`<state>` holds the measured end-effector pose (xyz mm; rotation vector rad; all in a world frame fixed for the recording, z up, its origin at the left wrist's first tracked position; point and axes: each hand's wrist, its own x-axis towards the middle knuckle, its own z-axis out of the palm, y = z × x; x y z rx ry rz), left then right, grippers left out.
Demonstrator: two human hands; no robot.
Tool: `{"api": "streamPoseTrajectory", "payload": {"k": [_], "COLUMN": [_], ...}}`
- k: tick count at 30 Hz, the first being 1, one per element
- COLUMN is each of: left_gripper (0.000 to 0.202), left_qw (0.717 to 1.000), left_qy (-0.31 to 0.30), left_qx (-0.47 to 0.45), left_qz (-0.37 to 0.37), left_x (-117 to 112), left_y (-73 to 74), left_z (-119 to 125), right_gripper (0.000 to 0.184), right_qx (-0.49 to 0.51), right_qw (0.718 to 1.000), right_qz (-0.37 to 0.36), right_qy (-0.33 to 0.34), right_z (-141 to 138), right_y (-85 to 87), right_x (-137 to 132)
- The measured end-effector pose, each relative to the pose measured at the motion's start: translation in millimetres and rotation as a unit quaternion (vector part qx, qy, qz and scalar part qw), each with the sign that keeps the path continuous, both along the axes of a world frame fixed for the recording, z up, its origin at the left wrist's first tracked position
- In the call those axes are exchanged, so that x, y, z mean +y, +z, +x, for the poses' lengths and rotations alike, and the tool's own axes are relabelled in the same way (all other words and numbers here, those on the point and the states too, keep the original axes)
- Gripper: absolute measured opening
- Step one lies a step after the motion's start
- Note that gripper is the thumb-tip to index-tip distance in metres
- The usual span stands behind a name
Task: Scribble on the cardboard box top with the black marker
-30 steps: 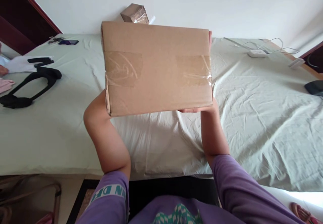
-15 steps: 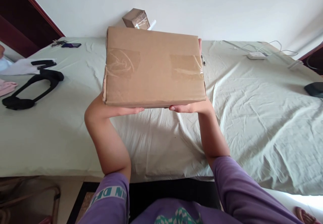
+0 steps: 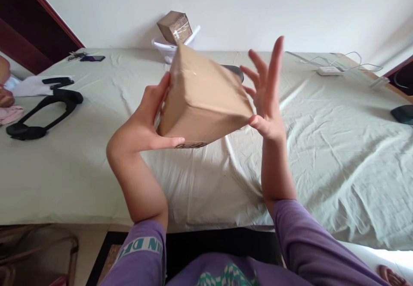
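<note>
I hold the taped cardboard box (image 3: 201, 101) above the bed (image 3: 322, 148): my left hand (image 3: 146, 120) grips its side, my right hand (image 3: 266, 88) spread open, thumb touching. Box sealed, unopened.

We could not see the far side of the cardboard box (image 3: 203, 101), nor most of the white container (image 3: 164, 48) and dark object (image 3: 235, 70) behind it. The left hand (image 3: 146, 120) hid its near corner. Another person's hand (image 3: 4, 96) was cut off at the left edge.
</note>
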<state>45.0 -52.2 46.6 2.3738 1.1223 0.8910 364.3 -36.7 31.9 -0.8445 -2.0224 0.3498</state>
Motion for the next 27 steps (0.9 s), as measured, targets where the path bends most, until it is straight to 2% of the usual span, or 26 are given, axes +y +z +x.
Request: {"api": "streamPoseTrajectory", "payload": {"k": [2,4,7,13,16,17,19,21,22,23,25,27], "left_gripper": [0.118,0.117,0.12,0.119,0.117,0.119,0.124,0.126,0.131,0.132,0.13,0.124], "left_qw": [0.997,0.992,0.99,0.988,0.986,0.985,0.976,0.961,0.959,0.971,0.983,0.977], "left_qy": [0.018,0.019,-0.007,-0.025,0.022,0.061,0.146,0.16,0.141,0.107,0.032,-0.019], "left_qx": [0.07,0.118,0.129,0.148,0.157,0.135,0.034,-0.116,-0.169,-0.182,-0.177,-0.195], "left_qz": [0.029,0.041,0.049,0.041,0.056,0.083,0.156,0.191,0.177,0.115,-0.016,-0.082], "left_x": [-4,-6,-5,-6,-10,-9,-4,6,12,17,25,28], "left_y": [1.2,1.2,-1.6,-3.6,1.5,2.9,2.8,-1.6,-5.0,-8.7,-15.8,-20.8], "left_z": [0,2,6,23,21,15,0,-14,-19,-20,-13,1], "right_gripper": [0.129,0.134,0.133,0.131,0.12,0.116,0.106,0.1,0.101,0.104,0.116,0.122], "right_qx": [0.007,-0.053,-0.14,-0.132,-0.08,-0.042,0.054,0.152,0.192,0.223,0.268,0.289], "right_qw": [0.999,0.995,0.982,0.989,0.996,0.999,0.996,0.978,0.97,0.965,0.958,0.949], "right_qz": [0.047,0.069,0.079,0.017,-0.001,0.008,0.036,0.046,0.035,0.01,-0.057,-0.128], "right_qy": [0.004,0.044,0.093,0.06,0.035,0.01,-0.067,-0.132,-0.143,-0.137,-0.086,-0.012], "right_z": [7,9,1,-13,-2,3,9,9,5,-1,-16,-28], "right_y": [6.4,10.3,11.3,11.2,12.9,12.8,9.8,1.8,-3.9,-10.2,-22.8,-31.7], "right_x": [-5,-10,-16,-26,-25,-23,-15,-2,5,11,22,28]}}
